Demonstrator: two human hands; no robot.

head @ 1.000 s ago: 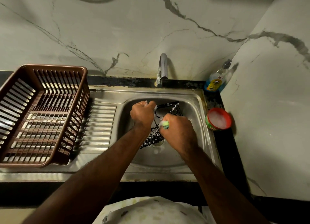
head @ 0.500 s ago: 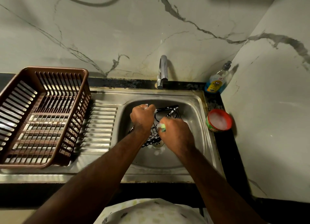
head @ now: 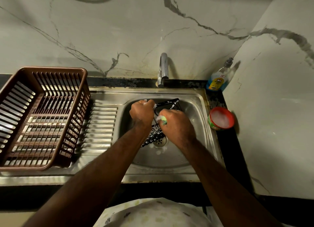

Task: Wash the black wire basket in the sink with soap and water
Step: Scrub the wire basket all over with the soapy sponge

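One sink point(head: 193, 108). One black wire basket point(head: 175, 103), tilted in its basin, soapy: likely light, stiff, slippery; best held by the rim. Left hand point(head: 142, 113) grips its top edge; right hand point(head: 176, 125) clutches a green sponge point(head: 163, 120).

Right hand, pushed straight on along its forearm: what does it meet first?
Probably the black wire basket, just ahead of the green sponge that the right hand grips; the left hand lies close beyond. Depth is unclear.

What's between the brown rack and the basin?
Head view: only the ribbed drainboard lies between rack and basin; nothing sits on it.
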